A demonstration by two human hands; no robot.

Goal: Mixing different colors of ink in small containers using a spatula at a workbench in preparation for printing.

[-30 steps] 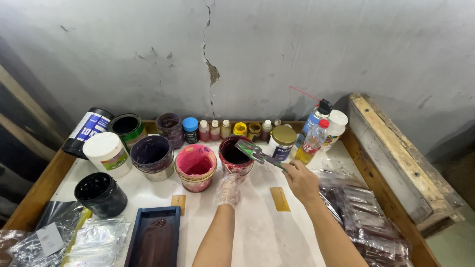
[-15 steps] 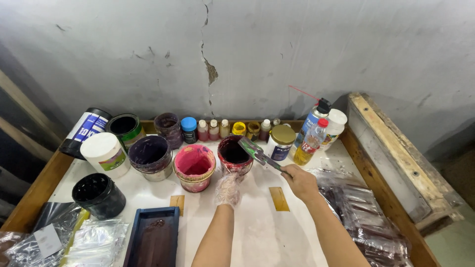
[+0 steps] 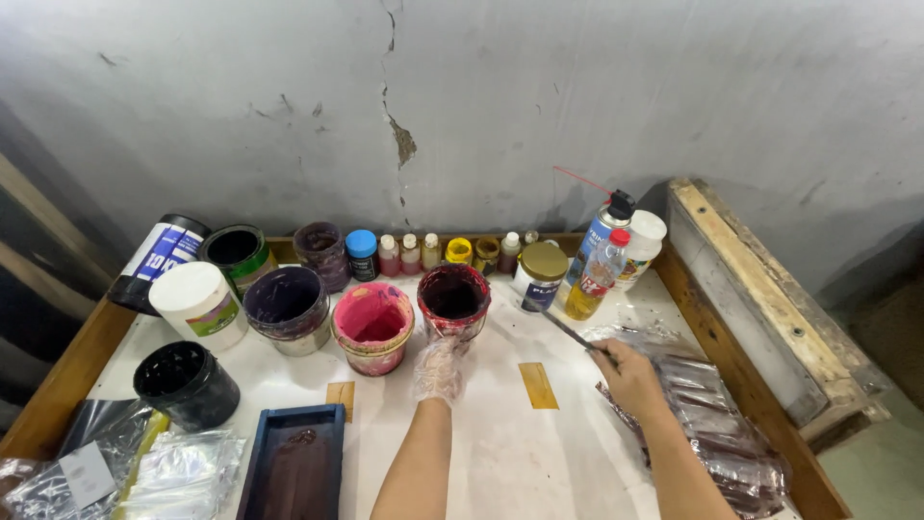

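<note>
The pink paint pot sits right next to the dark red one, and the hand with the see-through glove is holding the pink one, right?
Not quite. In the head view the gloved left hand is on the dark red pot, not the pink pot. The two pots do sit side by side.

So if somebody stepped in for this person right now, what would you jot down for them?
Left hand, in a thin clear glove, rests against the near side of the dark red open paint tub.
Right hand, bare, has its grip shut on a thin dark-bladed spatula, blade pointing toward the tubs, above the white tabletop.
The pink paint tub sits just left of the dark red one.
A blue rectangular tray holding dark ink lies near the front edge.
Done and left: cannot tell from this view.
</note>
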